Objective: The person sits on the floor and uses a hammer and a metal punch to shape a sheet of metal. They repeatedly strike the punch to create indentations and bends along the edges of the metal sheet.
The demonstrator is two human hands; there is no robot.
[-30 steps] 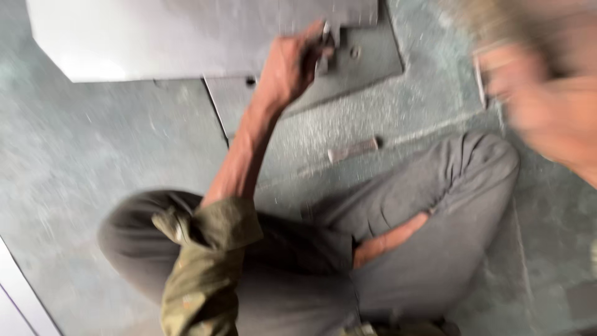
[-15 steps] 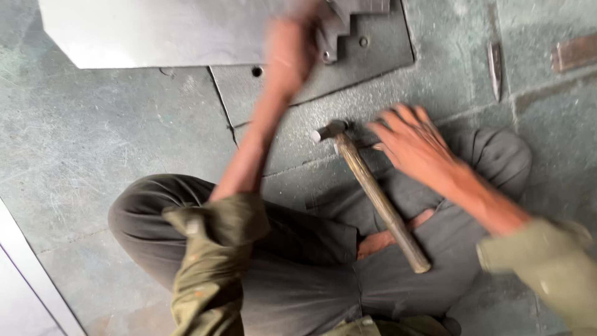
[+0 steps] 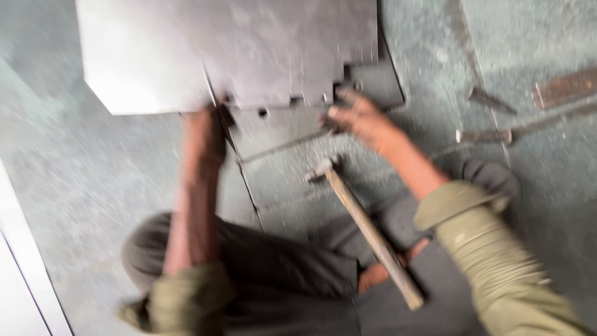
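The person sits on the stone floor [image 3: 81,180] with legs folded, both arms stretched toward the far side. The picture is blurred by motion, so fine detail is lost.

The left hand [image 3: 208,118] lies at the near edge of a large grey metal sheet [image 3: 205,50] that covers the far part of the scene; whether it grips the edge or only presses on it cannot be told. The sheet's near right edge is cut in small steps, and it rests partly over a darker metal plate [image 3: 292,134] lying flat on the floor, with a small hole in it just near the sheet's edge.

The right hand [image 3: 357,118] hovers with fingers spread and loose, grasping nothing, just near the stepped edge of the sheet and over the dark plate.

A hammer [image 3: 367,230] with a wooden handle lies untouched between the arms, its metal head pointing far and left on the floor, its handle running near and right across the person's lap.

To the far right, well apart from the hands, lie a short metal rod [image 3: 484,135], a thin dark spike [image 3: 491,99] and a flat rusty bar [image 3: 563,87].
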